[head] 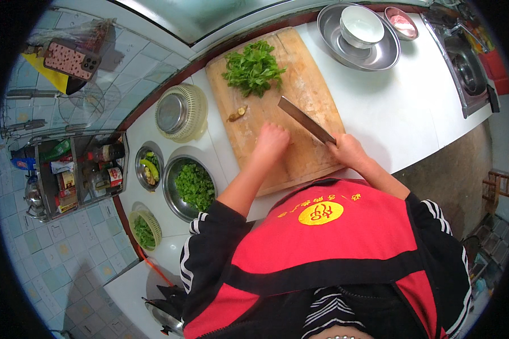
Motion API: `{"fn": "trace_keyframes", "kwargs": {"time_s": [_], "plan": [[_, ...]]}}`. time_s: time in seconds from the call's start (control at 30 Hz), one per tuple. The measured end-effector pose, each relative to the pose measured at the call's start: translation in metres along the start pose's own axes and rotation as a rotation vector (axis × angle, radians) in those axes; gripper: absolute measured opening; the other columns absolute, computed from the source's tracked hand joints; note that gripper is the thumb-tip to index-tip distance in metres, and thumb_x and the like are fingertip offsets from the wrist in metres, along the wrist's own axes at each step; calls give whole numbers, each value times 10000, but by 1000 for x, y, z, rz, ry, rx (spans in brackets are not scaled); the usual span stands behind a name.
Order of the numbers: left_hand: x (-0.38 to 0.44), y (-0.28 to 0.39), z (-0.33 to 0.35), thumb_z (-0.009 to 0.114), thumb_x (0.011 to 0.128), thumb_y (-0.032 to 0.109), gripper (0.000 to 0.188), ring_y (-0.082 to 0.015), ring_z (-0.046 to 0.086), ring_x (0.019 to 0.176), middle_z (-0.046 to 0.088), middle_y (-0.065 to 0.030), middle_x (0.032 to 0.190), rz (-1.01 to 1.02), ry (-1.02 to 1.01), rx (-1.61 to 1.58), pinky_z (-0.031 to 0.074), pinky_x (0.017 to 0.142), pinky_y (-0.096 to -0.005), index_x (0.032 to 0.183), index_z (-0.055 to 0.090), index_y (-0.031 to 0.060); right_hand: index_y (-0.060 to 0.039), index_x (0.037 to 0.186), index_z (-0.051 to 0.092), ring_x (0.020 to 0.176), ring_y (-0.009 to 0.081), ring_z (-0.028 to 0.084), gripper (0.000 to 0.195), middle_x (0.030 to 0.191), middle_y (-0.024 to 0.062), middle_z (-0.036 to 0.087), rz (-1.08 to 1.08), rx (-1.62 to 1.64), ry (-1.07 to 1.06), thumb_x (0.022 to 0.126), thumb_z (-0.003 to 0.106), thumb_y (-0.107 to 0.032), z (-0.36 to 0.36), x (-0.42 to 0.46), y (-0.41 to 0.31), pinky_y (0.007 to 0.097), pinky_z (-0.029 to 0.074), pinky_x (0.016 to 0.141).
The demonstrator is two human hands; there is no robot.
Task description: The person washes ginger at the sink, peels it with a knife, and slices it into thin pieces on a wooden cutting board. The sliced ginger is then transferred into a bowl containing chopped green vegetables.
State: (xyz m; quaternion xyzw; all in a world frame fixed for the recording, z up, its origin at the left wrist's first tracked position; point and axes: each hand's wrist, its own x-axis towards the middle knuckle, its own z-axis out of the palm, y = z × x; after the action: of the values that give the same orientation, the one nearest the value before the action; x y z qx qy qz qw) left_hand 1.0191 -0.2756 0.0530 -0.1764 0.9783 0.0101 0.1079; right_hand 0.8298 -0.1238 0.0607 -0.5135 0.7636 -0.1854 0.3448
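Note:
My right hand grips the handle of a kitchen cleaver. The blade, seen nearly edge-on, slants up and left over a wooden cutting board. Close to the blade's left side, my left hand is low over the board with its fingers curled; whatever may be under them is hidden. A small knobbly piece of what looks like ginger root lies beyond the left hand. Farther back on the board sits a heap of leafy green herbs.
Left stand an upturned plastic colander with a metal bowl on it, a steel bowl of chopped greens, a small dish with a green pepper, and a basket of greens. Back right are a steel basin, a meat bowl and a gas stove.

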Motion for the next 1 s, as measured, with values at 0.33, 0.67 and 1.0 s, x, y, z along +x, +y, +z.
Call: {"fn": "trace_keyframes", "kwargs": {"time_s": [0.33, 0.67, 1.0], "plan": [[-36, -37, -16, 691, 706, 64, 194, -161, 542, 644, 570, -59, 702, -487, 152, -1113, 434, 585, -320, 807, 539, -4, -50, 939, 595, 777, 402, 589, 209, 796, 237, 605, 20, -39, -37, 787, 515, -170, -1, 0, -3, 471, 477, 682], [-42, -41, 4, 673, 690, 125, 194, -302, 581, 773, 604, -137, 810, -427, 14, -534, 465, 695, -369, 862, 612, 60, -51, 929, 599, 770, 404, 582, 209, 794, 231, 604, -15, -83, -4, 795, 521, -190, 2, 0, -2, 471, 468, 672], [-30, -42, 7, 696, 656, 123, 228, -322, 568, 857, 586, -160, 880, -416, -98, -545, 465, 726, -410, 849, 581, 86, -39, 942, 603, 737, 404, 588, 234, 763, 238, 601, 14, -112, -13, 775, 537, -190, 7, 4, 5, 470, 474, 650]]}}
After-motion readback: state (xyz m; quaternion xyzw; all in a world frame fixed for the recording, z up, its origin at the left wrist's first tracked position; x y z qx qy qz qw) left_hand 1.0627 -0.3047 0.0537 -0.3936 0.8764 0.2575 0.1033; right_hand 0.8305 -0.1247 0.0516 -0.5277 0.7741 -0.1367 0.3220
